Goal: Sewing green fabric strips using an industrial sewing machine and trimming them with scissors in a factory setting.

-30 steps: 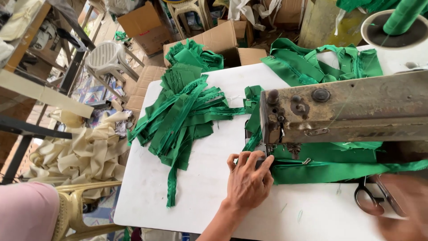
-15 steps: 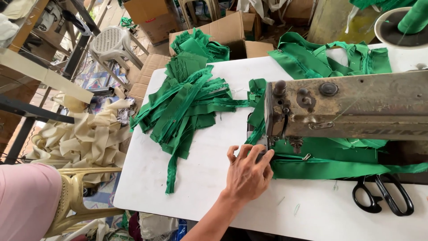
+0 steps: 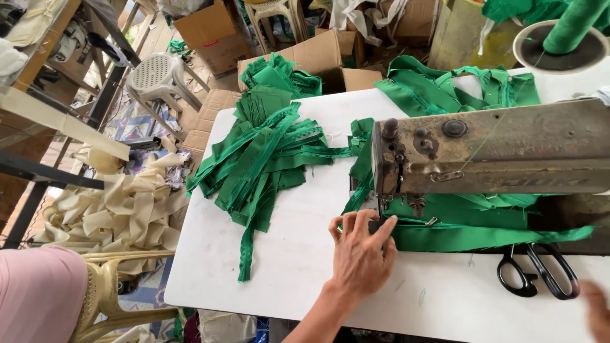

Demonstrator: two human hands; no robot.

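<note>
Since half a second ago the left hand has kept its place at the sewing foot, and a blurred right hand has come in at the lower right edge. Left fingers are spread and pressed flat on the folded green fabric strip, holding it down rather than gripping it, just before the needle of the worn, beige metal sewing machine. That strip runs rightward under the machine arm along the white worktop. Whether the right hand's fingers are open or closed cannot be told; it is cut off by the frame, near the black-handled scissors lying flat on the worktop. To the left, well apart from the hand, lies a loose heap of green fabric strips, one trailing towards the front edge. More green cloth is piled behind the machine. Beside the worktop sits a pile of cream fabric pieces and a white plastic stool.
</note>
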